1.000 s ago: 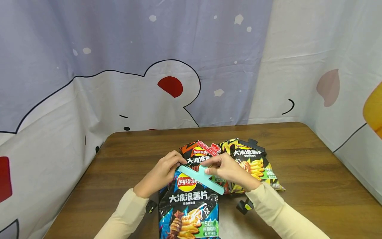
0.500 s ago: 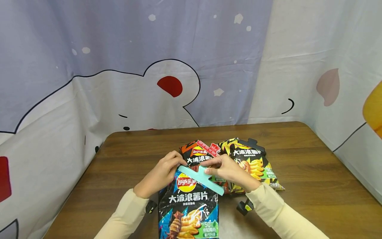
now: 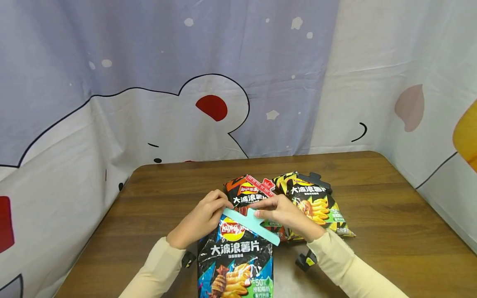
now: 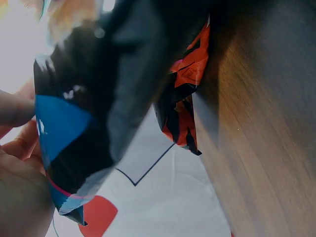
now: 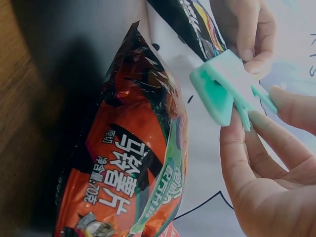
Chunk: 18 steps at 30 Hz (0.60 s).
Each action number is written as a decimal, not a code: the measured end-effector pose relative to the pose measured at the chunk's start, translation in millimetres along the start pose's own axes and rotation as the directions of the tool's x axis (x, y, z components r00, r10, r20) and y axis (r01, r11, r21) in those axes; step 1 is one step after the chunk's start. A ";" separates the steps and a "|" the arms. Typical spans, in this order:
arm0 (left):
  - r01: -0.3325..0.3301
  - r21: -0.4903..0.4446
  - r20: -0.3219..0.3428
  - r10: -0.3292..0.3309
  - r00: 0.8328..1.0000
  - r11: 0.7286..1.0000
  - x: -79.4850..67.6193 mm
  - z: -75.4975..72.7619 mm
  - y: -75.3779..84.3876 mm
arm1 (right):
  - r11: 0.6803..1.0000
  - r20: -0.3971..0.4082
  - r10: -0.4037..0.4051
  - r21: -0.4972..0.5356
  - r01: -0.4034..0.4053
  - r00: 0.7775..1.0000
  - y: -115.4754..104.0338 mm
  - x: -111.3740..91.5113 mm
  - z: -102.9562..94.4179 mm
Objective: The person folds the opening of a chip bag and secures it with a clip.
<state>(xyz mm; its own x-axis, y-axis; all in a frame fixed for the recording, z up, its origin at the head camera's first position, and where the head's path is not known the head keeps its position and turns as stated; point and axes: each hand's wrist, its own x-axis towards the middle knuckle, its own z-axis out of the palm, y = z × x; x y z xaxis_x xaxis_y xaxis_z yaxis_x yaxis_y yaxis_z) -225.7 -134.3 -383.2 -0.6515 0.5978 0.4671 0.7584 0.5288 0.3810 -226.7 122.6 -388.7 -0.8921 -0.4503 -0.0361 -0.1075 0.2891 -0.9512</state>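
My right hand (image 3: 285, 213) pinches the grip of a mint-green bag clip (image 3: 251, 222), which slants across the top of a blue and black chip bag (image 3: 234, 250). In the right wrist view the near end of the clip (image 5: 237, 81) gapes, its two bars apart. My left hand (image 3: 203, 215) pinches the bag's top left corner, beside the clip's upper left end. The bag is upright, its printed front towards me. In the left wrist view the bag (image 4: 64, 133) runs down past the fingers (image 4: 19, 140).
Behind the blue bag lies an orange chip bag (image 3: 238, 186) with a red clip (image 3: 261, 185). To its right is a yellow chip bag (image 3: 320, 207) with a black clip (image 3: 314, 180). They lie on a wooden table (image 3: 160, 194), with a printed curtain (image 3: 149, 49) beyond.
The mint-green clip has tilted very slightly, its lower right end a touch lower. Both hands stay at nearly the same spots, with the same holds.
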 end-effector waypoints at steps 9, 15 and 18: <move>0.040 0.038 0.020 -0.041 0.999 0.998 -3.1 -3.3 2.4 | 1.000 0.003 -0.007 0.017 0.007 1.000 0.0 -1.3 2.4; 0.091 0.074 0.017 -0.093 0.996 0.993 -5.7 -4.0 2.7 | 0.998 0.002 0.002 0.061 -0.002 1.000 -1.2 -1.7 6.0; 0.105 0.083 0.013 -0.107 0.994 0.991 -6.8 -4.3 2.5 | 0.998 -0.001 0.011 0.067 -0.011 1.000 -0.8 -1.2 7.6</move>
<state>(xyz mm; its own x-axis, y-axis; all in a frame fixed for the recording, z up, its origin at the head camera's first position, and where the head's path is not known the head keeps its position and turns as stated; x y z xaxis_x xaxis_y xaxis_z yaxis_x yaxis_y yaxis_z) -219.3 -139.6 -382.0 -0.7290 0.5458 0.4130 0.6812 0.6372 0.3604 -222.2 116.5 -390.2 -0.8936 -0.4466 -0.0459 -0.0687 0.2370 -0.9691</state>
